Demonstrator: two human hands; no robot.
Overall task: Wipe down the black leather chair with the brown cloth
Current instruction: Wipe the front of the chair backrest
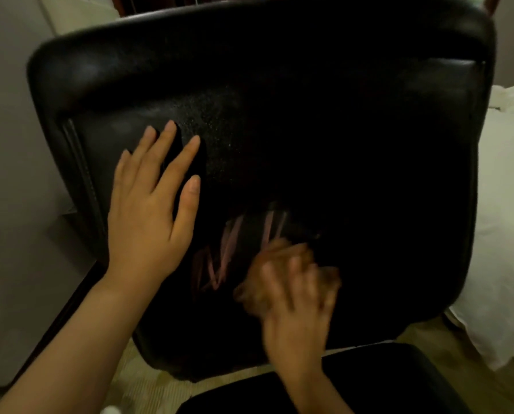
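Note:
The black leather chair fills the view, its padded backrest facing me. Pink zigzag scribbles mark the leather low in the middle. My left hand lies flat on the backrest's left part, fingers spread, holding nothing. My right hand, blurred by motion, presses the bunched brown cloth against the leather at the right end of the scribbles. Fine white specks dot the leather above my left fingers.
A white bed cover hangs close on the right of the chair. A pale wall or cabinet stands on the left. The chair's black seat shows at the bottom, over a light floor.

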